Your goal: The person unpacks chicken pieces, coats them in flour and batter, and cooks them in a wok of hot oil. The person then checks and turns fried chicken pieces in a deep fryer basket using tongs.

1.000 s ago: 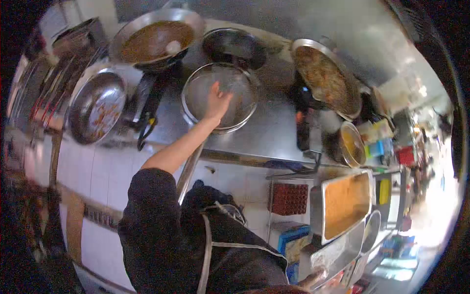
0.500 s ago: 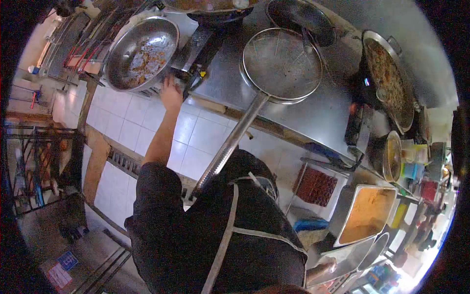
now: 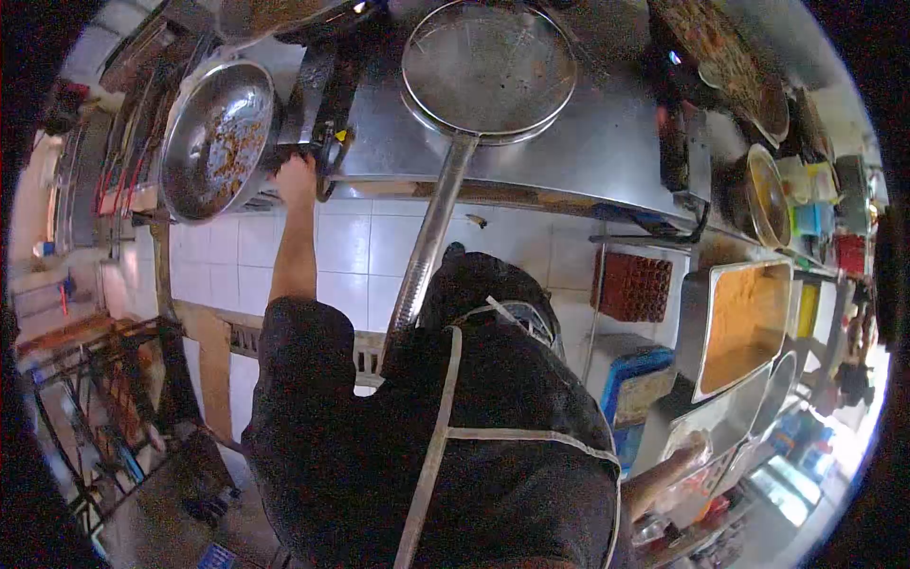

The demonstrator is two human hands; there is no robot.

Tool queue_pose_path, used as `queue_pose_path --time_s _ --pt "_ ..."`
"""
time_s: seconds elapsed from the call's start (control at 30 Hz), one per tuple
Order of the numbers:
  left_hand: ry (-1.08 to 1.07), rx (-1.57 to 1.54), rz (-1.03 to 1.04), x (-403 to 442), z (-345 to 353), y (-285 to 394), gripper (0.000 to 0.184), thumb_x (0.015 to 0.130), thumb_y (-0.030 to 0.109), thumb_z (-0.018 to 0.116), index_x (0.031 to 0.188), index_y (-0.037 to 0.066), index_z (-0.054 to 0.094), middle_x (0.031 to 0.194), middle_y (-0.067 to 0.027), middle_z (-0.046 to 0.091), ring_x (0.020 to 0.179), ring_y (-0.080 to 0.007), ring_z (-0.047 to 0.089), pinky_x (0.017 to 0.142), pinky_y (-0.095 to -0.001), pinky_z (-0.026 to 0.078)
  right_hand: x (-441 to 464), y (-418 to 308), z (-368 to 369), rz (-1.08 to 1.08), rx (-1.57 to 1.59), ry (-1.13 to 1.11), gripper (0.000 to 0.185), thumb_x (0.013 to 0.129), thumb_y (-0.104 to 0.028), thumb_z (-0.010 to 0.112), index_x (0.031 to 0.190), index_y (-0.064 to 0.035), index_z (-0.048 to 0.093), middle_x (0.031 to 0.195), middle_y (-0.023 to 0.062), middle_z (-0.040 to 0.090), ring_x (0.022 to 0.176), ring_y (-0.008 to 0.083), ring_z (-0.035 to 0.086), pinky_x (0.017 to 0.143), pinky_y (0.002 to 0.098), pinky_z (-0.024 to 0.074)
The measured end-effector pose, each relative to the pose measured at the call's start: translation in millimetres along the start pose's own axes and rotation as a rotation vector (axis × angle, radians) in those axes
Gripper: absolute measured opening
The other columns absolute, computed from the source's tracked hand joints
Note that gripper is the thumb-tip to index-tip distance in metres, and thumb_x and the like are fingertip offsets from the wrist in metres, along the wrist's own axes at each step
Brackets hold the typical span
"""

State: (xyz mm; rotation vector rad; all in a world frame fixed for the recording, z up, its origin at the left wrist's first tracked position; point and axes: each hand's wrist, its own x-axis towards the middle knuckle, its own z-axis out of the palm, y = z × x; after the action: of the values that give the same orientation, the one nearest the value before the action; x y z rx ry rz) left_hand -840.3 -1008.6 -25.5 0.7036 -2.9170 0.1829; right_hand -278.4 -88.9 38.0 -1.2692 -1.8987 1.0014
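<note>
At the counter's front edge, my left hand is closed on the front of the left burner, at its control; exactly what the fingers hold is hidden. Just left of it rests a steel bowl with brown food scraps inside. A round mesh strainer lies over a pan on the steel counter, its long handle pointing toward my body. My right hand, low at the right, is beside a steel tray; its fingers are blurred.
A wok of food stands on the right burner. Further right are a bowl and a deep tray of orange-brown powder. Below the counter sit a red egg-tray stack and a blue-rimmed container. Metal racks stand at the left.
My left hand has moved from over the strainer to the left burner's front, and its fingers have closed. The camera view has shifted and turned. My right hand remains at the lower right.
</note>
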Motion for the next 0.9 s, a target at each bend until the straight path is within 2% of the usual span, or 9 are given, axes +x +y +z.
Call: queue_pose_path --time_s 0.1,0.17,0.5,0.53,0.63,0.67,0.77,0.8,0.9 --pt "-0.039 -0.072 -0.024 -1.0 -10.9 0.8 0.04 0.085 0.044 0.044 0.081 0.008 0.06 0.076 -0.0155 0.063 0.072 -0.0329 0.062 0.076 -0.0496 0.043 6.6 2.4 -1.1 -0.003 0.038 -0.006 0.041 0.085 -0.036 0.048 0.111 -0.0045 0.051 0.108 0.0112 0.051 0.092 0.0151 0.049 0.082 0.0344 0.0403" --pt "-0.016 -0.047 0.072 -1.2 -9.7 -3.2 0.043 0.085 0.045 0.042 0.082 0.006 0.06 0.077 -0.0175 0.063 0.074 -0.0338 0.062 0.073 -0.047 0.046 9.7 10.0 -6.1 -0.006 0.063 -0.004 0.041 0.085 -0.036 0.048 0.111 -0.0047 0.051 0.109 0.0113 0.05 0.093 0.015 0.049 0.082 0.0345 0.0402" --pt "0.049 -0.384 -0.158 -13.8 -17.2 3.7 0.047 0.077 0.053 0.052 0.083 0.007 0.062 0.078 -0.0165 0.064 0.076 -0.036 0.061 0.068 -0.0473 0.046 20.6 43.6 -17.9 -0.02 0.166 -0.012 0.041 0.086 -0.036 0.047 0.113 -0.0054 0.05 0.113 0.0115 0.05 0.097 0.0146 0.048 0.085 0.0351 0.0398" --pt "0.05 -0.297 -0.168 -11.8 -14.4 3.8 0.049 0.077 0.053 0.053 0.08 0.005 0.063 0.08 -0.0174 0.063 0.077 -0.036 0.061 0.068 -0.0465 0.046 20.0 45.5 -19.0 -0.027 0.172 -0.013 0.041 0.086 -0.036 0.047 0.113 -0.0055 0.05 0.114 0.0115 0.049 0.097 0.0146 0.048 0.085 0.0351 0.0398" --pt "0.106 -0.306 -0.163 -11.1 -7.9 2.1 0.049 0.077 0.051 0.054 0.079 0.003 0.063 0.079 -0.0176 0.063 0.076 -0.0362 0.061 0.068 -0.0456 0.047 21.6 50.0 -25.1 -0.033 0.204 -0.016 0.041 0.086 -0.036 0.046 0.114 -0.0057 0.049 0.115 0.0115 0.049 0.098 0.0144 0.048 0.086 0.0353 0.0397" --pt "0.047 -0.413 -0.093 0.1 15.9 -13.0 0.049 0.077 0.05 0.055 0.079 0.002 0.063 0.077 -0.0179 0.063 0.075 -0.0357 0.061 0.067 -0.0449 0.047 20.5 50.0 -26.7 -0.036 0.211 -0.022 0.041 0.086 -0.036 0.046 0.114 -0.0058 0.049 0.115 0.0116 0.049 0.098 0.0144 0.048 0.086 0.0353 0.0396" --pt "0.094 -0.44 -0.047 -10.1 -12.0 -1.0 0.049 0.077 0.05 0.055 0.081 0.001 0.064 0.077 -0.0191 0.063 0.076 -0.0355 0.061 0.067 -0.0442 0.047 23.3 57.8 -32.2 -0.036 0.253 -0.04 0.041 0.087 -0.035 0.046 0.115 -0.006 0.049 0.117 0.0116 0.049 0.099 0.0143 0.048 0.087 0.0355 0.0395" --pt "0.043 -0.56 -0.006 -7.3 -14.4 -3.7 0.051 0.077 0.05 0.055 0.082 0.0 0.064 0.079 -0.0202 0.063 0.077 -0.0358 0.06 0.067 -0.0438 0.047 24.8 60.7 -29.5 -0.027 0.28 -0.061 0.041 0.087 -0.035 0.046 0.115 -0.0061 0.049 0.117 0.0116 0.049 0.1 0.0142 0.048 0.087 0.0356 0.0395" --pt "0.06 -0.467 -0.045 -8.2 -17.0 -3.9 0.052 0.077 0.05 0.056 0.082 -0.001 0.064 0.08 -0.0209 0.062 0.077 -0.0371 0.06 0.066 -0.0445 0.046 26.9 64.9 -31.0 -0.09 0.218 -0.048 0.039 0.084 -0.034 0.049 0.113 -0.0074 0.05 0.114 0.0112 0.05 0.1 0.0162 0.049 0.088 0.036 0.0396"
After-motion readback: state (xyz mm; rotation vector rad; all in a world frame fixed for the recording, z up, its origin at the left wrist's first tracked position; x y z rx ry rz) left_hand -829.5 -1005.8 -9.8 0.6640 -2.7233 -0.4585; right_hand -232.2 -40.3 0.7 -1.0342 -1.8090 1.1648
